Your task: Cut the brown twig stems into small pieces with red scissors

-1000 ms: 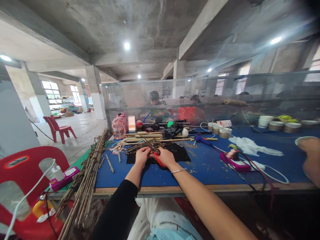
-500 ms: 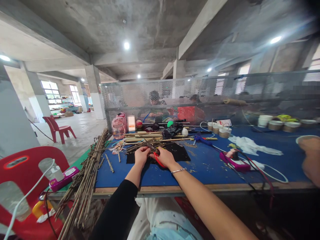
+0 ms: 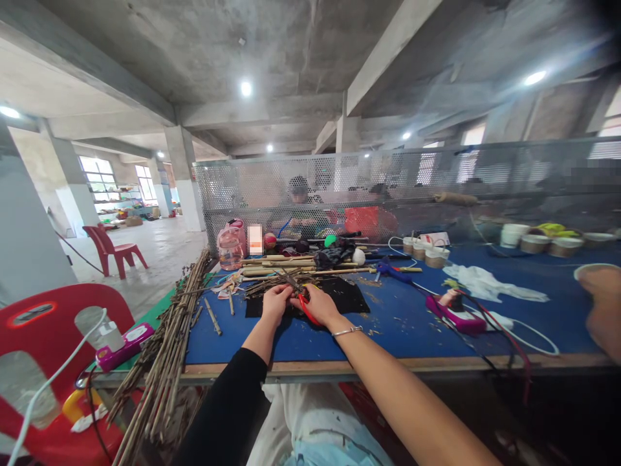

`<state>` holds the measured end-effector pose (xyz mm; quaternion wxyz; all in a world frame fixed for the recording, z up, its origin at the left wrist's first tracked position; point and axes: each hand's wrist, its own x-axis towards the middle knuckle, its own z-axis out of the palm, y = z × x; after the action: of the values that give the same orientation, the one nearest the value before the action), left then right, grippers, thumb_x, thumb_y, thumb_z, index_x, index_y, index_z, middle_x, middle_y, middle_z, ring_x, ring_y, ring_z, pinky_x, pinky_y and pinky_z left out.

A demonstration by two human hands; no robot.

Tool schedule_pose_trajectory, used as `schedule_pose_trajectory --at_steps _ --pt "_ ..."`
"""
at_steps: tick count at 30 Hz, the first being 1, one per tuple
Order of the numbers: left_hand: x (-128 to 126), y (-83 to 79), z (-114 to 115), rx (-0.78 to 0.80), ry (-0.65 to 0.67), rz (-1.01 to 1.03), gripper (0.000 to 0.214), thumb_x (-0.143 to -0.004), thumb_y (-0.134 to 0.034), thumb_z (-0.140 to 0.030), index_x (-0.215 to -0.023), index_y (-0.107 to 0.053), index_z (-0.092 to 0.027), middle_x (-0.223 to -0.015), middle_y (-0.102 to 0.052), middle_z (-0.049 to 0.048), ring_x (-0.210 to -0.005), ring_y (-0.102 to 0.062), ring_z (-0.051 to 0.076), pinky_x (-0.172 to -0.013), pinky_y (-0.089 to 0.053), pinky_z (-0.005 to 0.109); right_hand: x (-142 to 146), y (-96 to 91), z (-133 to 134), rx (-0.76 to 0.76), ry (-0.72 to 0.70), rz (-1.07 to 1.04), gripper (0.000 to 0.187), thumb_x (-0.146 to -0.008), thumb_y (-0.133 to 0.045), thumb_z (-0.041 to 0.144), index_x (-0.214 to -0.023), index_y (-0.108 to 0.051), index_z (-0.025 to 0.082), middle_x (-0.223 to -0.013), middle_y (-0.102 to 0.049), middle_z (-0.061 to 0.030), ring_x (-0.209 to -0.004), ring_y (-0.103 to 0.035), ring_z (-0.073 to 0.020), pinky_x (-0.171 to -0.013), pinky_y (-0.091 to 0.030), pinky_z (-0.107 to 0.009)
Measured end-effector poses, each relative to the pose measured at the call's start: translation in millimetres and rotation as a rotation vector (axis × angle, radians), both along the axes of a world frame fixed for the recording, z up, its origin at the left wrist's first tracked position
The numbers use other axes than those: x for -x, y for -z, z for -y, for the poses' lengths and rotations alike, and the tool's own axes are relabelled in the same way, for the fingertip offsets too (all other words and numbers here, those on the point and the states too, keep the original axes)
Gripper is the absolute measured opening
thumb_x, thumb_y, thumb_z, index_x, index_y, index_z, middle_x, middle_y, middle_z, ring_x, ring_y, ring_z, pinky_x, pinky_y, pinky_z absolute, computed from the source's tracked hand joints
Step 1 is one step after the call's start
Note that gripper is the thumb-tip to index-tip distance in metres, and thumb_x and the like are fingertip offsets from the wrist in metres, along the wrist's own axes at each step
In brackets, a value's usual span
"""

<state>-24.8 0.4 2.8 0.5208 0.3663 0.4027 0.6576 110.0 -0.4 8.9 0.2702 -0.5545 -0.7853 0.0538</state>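
Observation:
My right hand (image 3: 320, 304) is closed around red-handled scissors (image 3: 305, 305) over a black cloth (image 3: 347, 296) on the blue table (image 3: 402, 323). Their blades point up and left into a small bundle of thin brown twigs (image 3: 272, 283). My left hand (image 3: 275, 301) is closed on the near end of those twigs, just left of the scissors. The two hands nearly touch. A thin bracelet sits on my right wrist.
A long bundle of sticks (image 3: 169, 349) hangs off the table's left edge. Bamboo pieces (image 3: 281, 262), a pink jar (image 3: 231, 244), tape rolls (image 3: 429, 254), white cloth (image 3: 490, 285) and a pink corded tool (image 3: 458, 317) lie farther off. Another person's arm (image 3: 601, 310) is at far right. A mesh screen (image 3: 388, 181) backs the table; red chair (image 3: 43, 349) at left.

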Motion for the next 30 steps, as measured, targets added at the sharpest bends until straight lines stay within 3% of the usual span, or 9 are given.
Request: schedule_pose_trajectory --at_steps 10,16,30 --pt "0.5 2.5 -1.4 0.018 0.063 0.015 0.03 -0.055 -0.074 -0.03 -0.078 -0.066 -0.011 -0.06 -0.061 0.0026 -0.05 -0.053 0.008 -0.051 -0.043 0.021 0.3 -6.8 6.4 0.06 0.033 0.0 0.046 -0.075 -0.049 0.061 -0.097 -0.053 0.02 -0.092 -0.064 -0.006 -0.086 -0.06 -0.0206 -0.063 -0.035 -0.024" --pt "0.4 5.9 -1.9 0.001 0.09 -0.082 0.031 -0.053 -0.074 -0.035 -0.07 -0.064 -0.01 -0.052 -0.056 -0.0003 -0.042 -0.046 0.006 -0.043 -0.035 0.018 1.4 -4.8 4.8 0.037 0.024 0.004 0.048 -0.076 -0.048 0.061 -0.097 -0.053 0.018 -0.094 -0.063 -0.0076 -0.086 -0.059 -0.0194 -0.064 -0.035 -0.024" --pt "0.2 5.9 -1.9 0.032 -0.028 -0.175 0.022 -0.059 -0.069 -0.029 -0.071 -0.065 -0.011 -0.054 -0.059 0.0015 -0.043 -0.049 0.007 -0.045 -0.038 0.019 0.2 -4.6 0.9 0.063 0.125 0.115 0.054 -0.074 -0.039 0.07 -0.086 -0.055 0.019 -0.086 -0.066 -0.0095 -0.082 -0.062 -0.0227 -0.063 -0.038 -0.027"
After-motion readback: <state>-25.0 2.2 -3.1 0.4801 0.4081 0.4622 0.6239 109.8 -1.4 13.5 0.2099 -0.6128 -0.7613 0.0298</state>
